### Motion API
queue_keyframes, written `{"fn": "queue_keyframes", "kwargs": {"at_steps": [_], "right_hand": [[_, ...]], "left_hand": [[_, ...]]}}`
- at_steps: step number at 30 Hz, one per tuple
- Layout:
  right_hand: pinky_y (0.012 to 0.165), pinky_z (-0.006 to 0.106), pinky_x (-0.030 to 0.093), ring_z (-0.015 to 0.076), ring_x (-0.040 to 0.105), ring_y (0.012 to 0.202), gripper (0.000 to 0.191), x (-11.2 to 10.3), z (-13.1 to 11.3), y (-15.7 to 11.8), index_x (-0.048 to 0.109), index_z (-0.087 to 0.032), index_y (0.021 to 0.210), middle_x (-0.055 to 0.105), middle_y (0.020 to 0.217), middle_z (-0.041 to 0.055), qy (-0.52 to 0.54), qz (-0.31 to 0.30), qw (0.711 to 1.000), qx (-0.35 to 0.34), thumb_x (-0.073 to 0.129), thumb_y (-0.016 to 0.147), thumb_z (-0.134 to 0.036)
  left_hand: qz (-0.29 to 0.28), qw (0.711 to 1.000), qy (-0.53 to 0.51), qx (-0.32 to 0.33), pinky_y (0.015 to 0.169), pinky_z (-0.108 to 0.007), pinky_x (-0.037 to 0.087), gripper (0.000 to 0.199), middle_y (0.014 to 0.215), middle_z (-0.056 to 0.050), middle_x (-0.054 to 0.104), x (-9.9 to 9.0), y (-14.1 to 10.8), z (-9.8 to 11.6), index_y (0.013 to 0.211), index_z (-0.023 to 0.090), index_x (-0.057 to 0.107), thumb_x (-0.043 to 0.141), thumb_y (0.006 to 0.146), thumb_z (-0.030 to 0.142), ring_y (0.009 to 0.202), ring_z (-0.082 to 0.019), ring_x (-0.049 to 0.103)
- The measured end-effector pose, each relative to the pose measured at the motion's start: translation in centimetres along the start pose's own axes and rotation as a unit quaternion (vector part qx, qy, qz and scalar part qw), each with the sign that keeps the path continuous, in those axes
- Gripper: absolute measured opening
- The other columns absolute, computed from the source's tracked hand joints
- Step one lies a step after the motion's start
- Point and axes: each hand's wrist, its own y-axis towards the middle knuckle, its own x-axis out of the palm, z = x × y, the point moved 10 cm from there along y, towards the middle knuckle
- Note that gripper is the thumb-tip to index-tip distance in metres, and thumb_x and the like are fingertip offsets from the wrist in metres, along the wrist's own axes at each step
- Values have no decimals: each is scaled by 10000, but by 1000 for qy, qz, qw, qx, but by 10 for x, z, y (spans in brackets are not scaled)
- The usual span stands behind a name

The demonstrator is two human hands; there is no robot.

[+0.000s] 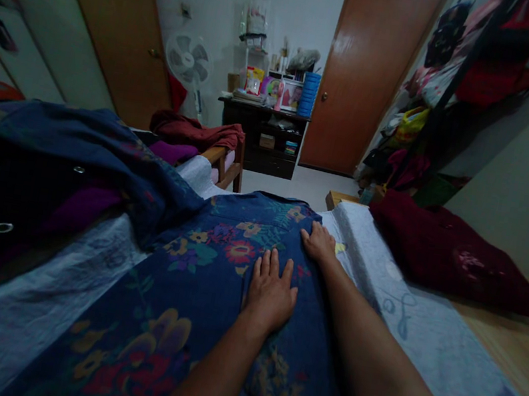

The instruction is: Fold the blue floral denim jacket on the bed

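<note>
A dark blue garment with a floral print (214, 284) is spread out over a light patterned sheet (407, 316). My left hand (271, 294) rests palm down on the middle of the garment, its fingers apart and pointing away from me. Farther off and to the right, my right hand (318, 242) lies at the garment's right edge, near its far end, with fingers spread. Neither hand holds anything. The garment's left part runs into a bunched blue floral piece (147, 172).
Dark and purple cloth with metal eyelets (79, 170) lies at the left. A folded maroon cloth (457, 257) is at the right. Beyond stand a wooden chair (233, 169), a white fan (189, 60), a dark shelf (258, 139) and a brown door (366, 73). Bags hang at the upper right.
</note>
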Motion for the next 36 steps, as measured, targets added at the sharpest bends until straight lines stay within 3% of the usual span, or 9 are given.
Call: {"fn": "queue_keyframes", "kwargs": {"at_steps": [4,12,16,27,36], "right_hand": [[1116,527,229,317,268,1427,680,3,11,11,330,-179,1486,273,1586,110,-7,-27,999,18,236,955,-593],[1129,514,213,309,266,1429,675,2,19,10,358,-175,1470,293,1575,117,5,-28,999,25,236,957,-596],[1138,520,196,301,225,1450,668,2,16,-12,283,-158,1505,247,1594,120,-12,-22,1000,10,246,973,-560],[1151,569,150,311,146,1478,690,6,15,-84,200,-190,1548,144,1626,75,-9,-90,996,12,254,970,-563],[1151,587,142,301,161,1477,629,-2,15,-135,257,-219,1531,182,1619,68,6,-77,997,15,298,979,-518]], "left_hand": [[-2,1000,3,0,1174,-545,197,651,1593,-150,256,2,0,-1,1489,209,370,463,909,488,1469,-370,186],[-6,1000,-5,-3,1172,-544,196,643,1593,-143,261,2,1,-1,1481,216,381,466,904,485,1471,-364,181],[-9,1000,-4,-3,1171,-544,194,640,1590,-151,263,1,1,0,1478,209,385,475,903,474,1469,-363,188],[-16,1000,-6,-1,1168,-518,188,641,1583,-189,258,1,2,-1,1472,192,390,483,902,470,1465,-371,196],[-12,1000,7,11,1157,-530,181,629,1580,-176,275,-1,-1,-1,1476,202,368,453,916,474,1460,-359,211]]}}
